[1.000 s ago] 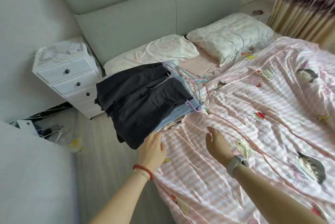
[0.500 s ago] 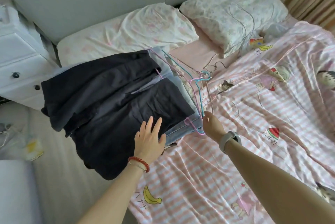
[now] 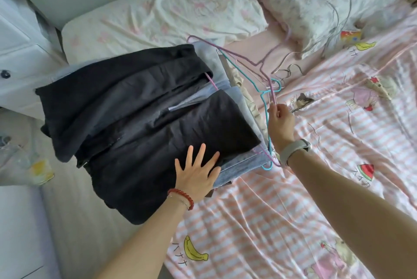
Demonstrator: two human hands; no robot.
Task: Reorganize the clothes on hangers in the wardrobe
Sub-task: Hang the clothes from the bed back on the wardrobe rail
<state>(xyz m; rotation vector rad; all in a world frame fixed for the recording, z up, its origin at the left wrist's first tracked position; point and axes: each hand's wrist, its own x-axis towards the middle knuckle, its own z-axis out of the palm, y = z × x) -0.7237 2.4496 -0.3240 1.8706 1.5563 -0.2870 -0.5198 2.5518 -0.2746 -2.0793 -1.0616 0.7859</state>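
Head view: a stack of dark folded garments [image 3: 140, 120] on thin wire hangers lies at the edge of the pink striped bedsheet [image 3: 316, 177], overhanging the floor. The left hand [image 3: 196, 175] presses flat on the stack's near corner, fingers spread apart. The right hand [image 3: 281, 120], just beside the stack, pinches its grip on the purple wire hanger [image 3: 266, 69] above a teal hanger [image 3: 264, 98].

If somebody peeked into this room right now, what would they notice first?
Probably the big pile of dark clothes hanging over the bed's edge, with the left hand pressing flat on it. Beside it, the right hand pinches the thin coloured hangers, above a pink striped sheet with cartoon bananas.
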